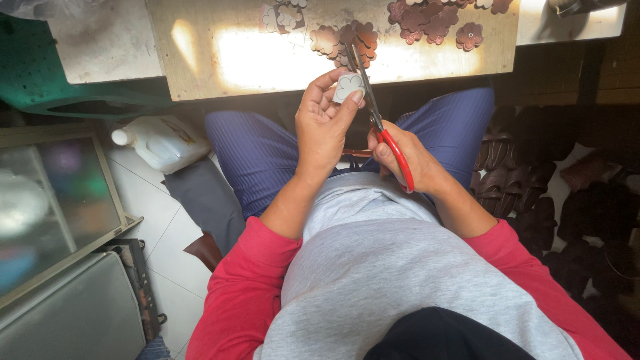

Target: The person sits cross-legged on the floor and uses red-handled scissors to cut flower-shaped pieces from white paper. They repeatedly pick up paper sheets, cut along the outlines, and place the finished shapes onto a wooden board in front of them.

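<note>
The left hand [323, 127] is pinching a pale flower-shaped cutout [348, 85] just below the counter [200, 60] edge; at its 3 o'clock, the right hand [407, 160] is gripping red-handled scissors [377, 113], blades meeting the cutout.

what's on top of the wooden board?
Brown flower-shaped cutouts lie scattered along the far edge of the board, some pale ones too. The left hand and scissors cover a few.

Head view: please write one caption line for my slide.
Left hand holds a pale flower-shaped piece; right hand works red-handled scissors.
</note>
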`<move>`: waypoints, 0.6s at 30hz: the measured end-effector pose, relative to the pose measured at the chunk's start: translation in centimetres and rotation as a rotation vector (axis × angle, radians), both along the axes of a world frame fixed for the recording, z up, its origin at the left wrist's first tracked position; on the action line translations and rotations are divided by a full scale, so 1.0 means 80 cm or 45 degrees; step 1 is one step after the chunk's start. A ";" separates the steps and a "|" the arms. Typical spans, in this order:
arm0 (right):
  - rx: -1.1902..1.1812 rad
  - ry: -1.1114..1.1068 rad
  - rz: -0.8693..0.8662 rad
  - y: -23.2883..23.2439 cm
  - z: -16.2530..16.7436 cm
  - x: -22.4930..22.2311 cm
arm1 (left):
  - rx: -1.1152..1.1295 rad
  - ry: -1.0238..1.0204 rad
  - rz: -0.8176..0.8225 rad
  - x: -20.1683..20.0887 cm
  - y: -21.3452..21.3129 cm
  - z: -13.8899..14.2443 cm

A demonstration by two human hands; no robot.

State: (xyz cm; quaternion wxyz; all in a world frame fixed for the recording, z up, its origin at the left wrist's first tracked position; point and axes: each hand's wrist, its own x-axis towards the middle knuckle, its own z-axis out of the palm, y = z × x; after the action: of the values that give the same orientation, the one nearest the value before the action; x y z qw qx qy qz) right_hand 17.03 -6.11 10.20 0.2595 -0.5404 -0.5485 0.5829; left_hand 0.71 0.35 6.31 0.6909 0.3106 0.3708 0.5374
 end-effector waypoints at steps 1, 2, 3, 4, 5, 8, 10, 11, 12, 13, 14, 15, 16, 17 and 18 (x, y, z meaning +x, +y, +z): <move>0.025 0.007 0.015 0.001 0.001 0.001 | 0.000 0.004 -0.031 -0.002 -0.001 0.000; 0.050 0.015 0.031 0.003 0.001 0.002 | 0.000 0.008 -0.062 -0.005 -0.001 0.000; 0.074 0.024 0.048 0.003 0.002 0.003 | -0.004 0.032 -0.082 -0.006 -0.002 0.001; 0.055 0.048 0.054 0.004 0.002 0.004 | -0.007 0.055 -0.102 -0.007 -0.002 0.002; 0.038 0.071 0.060 0.005 0.003 0.005 | -0.008 0.078 -0.121 -0.008 -0.001 0.003; 0.021 0.085 0.065 0.006 0.004 0.004 | 0.021 0.083 -0.121 -0.009 0.000 0.007; 0.019 0.061 0.067 0.006 0.006 0.004 | 0.016 0.106 -0.122 -0.012 0.001 0.009; 0.019 0.044 0.070 0.005 0.007 0.005 | 0.014 0.117 -0.123 -0.012 0.001 0.011; 0.019 0.027 0.073 0.005 0.008 0.006 | 0.014 0.131 -0.121 -0.014 0.002 0.011; 0.008 0.035 0.074 0.005 0.009 0.005 | 0.014 0.146 -0.119 -0.016 0.002 0.012; -0.001 0.042 0.075 0.005 0.009 0.005 | 0.015 0.161 -0.117 -0.018 0.003 0.013; -0.011 0.049 0.076 0.005 0.009 0.006 | 0.012 0.155 -0.119 -0.018 0.003 0.013; -0.011 0.055 0.074 0.004 0.009 0.005 | 0.008 0.150 -0.120 -0.018 0.004 0.014; -0.010 0.061 0.072 0.004 0.009 0.005 | 0.004 0.145 -0.121 -0.019 0.004 0.014; -0.008 0.066 0.070 0.005 0.009 0.004 | 0.008 0.148 -0.125 -0.020 0.005 0.014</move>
State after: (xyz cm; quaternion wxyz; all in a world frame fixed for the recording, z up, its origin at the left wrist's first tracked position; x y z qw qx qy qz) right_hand 17.34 -5.72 10.89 0.2557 -0.5105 -0.5543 0.6056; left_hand -0.89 0.75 7.45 0.6928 0.3612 0.3928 0.4851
